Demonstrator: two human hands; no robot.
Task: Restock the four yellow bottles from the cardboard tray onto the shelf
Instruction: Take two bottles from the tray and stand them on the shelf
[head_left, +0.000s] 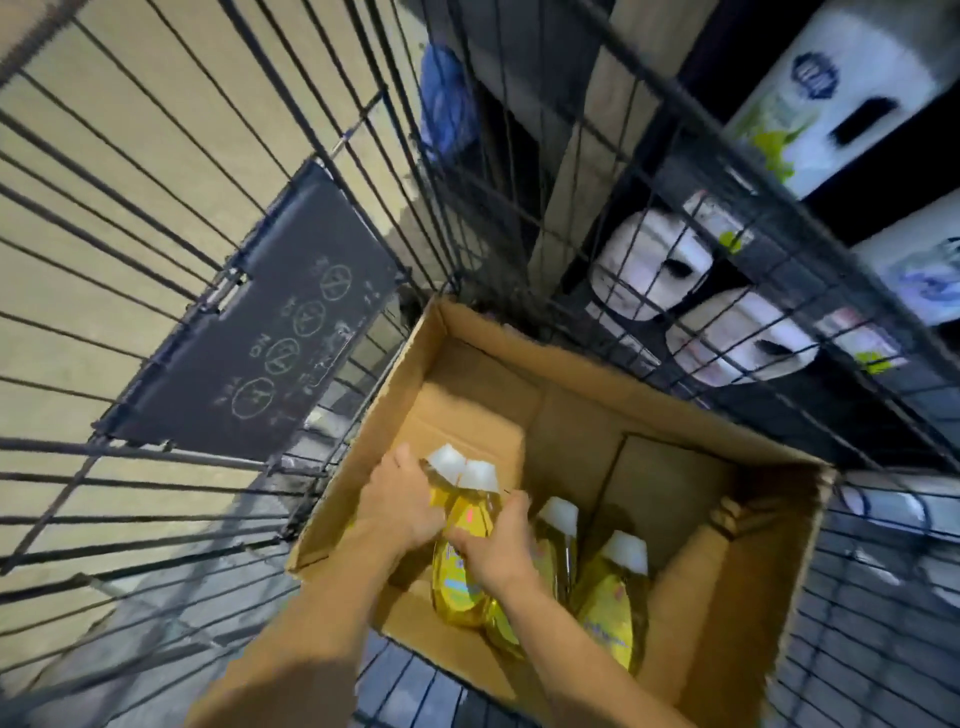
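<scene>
Down inside a wire cart (156, 291), an open cardboard tray (769, 587) sits on the cart floor, and both hands reach into it. I count four yellow bottles with white caps, all in the near half of the tray. Two of them are bunched together on the left side: the left bottle (436, 486) and the second bottle (470, 525) stand pressed against each other, their caps touching, with the necks pointing up and away from the person. The third bottle (558, 540) and the fourth bottle (613, 597) stand just to the right, also with the long axis from base near the person to cap farther away, leaning a little.

The left hand (402, 499) is wrapped around the shoulder of the left bottle from the outer side. The right hand (493, 556) is closed over the body of the second bottle, fingers curled on its front. The two hands are near each other, with only the bottles between them.

Labels on the bottles show blue and light print, but it is too blurred to read a brand. On the cart's left wall hangs a dark plastic panel (260, 332) with four circled warning symbols and small words, where only "NO" can be made out. Behind the wire, on the right, two paper rolls (649, 270) lie in wrapping, and white packages (831, 93) with a blue round logo stand on a dark shelf (717, 62); their text is not readable.
</scene>
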